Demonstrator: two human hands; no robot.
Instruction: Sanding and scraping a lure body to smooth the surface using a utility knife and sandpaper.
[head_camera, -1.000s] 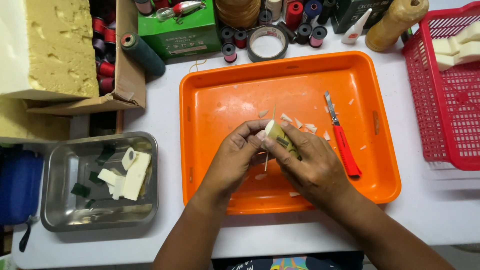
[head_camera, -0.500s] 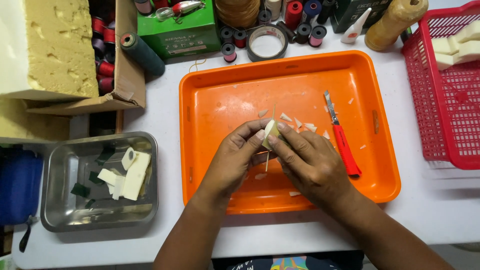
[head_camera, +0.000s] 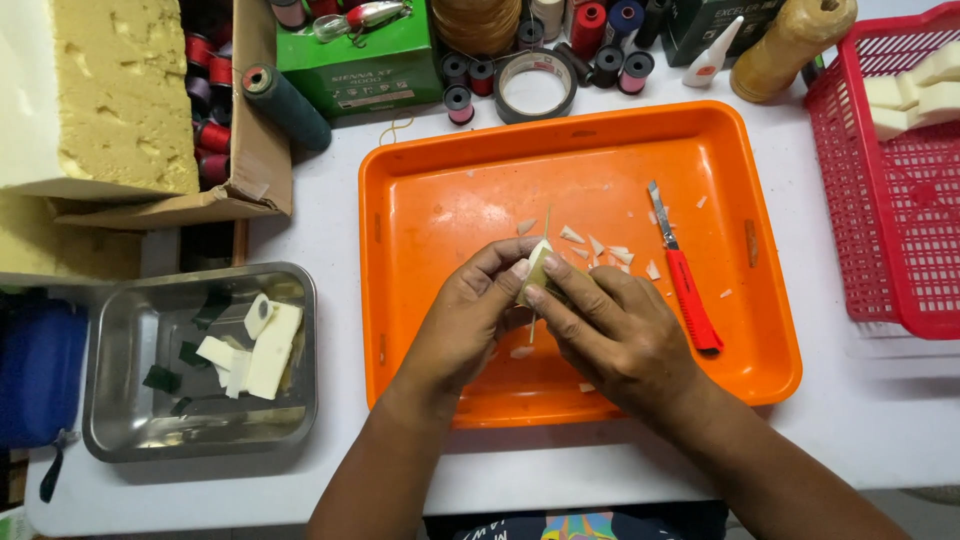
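Bright, even overhead light floods the white counter (head_camera: 870, 420), leaving only soft, short shadows beneath the orange tray (head_camera: 600, 150) and the red basket (head_camera: 880, 200). A mild sheen glances off the tray floor, and dull reflections streak the steel pan (head_camera: 120, 430). Focus stays crisp across the centre, including both hands. Straight edges bow slightly toward the corners, where the frame darkens.

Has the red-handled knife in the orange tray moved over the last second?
No. The red-handled knife lies at the same spot and angle near the orange tray's right wall, beside the white shavings.
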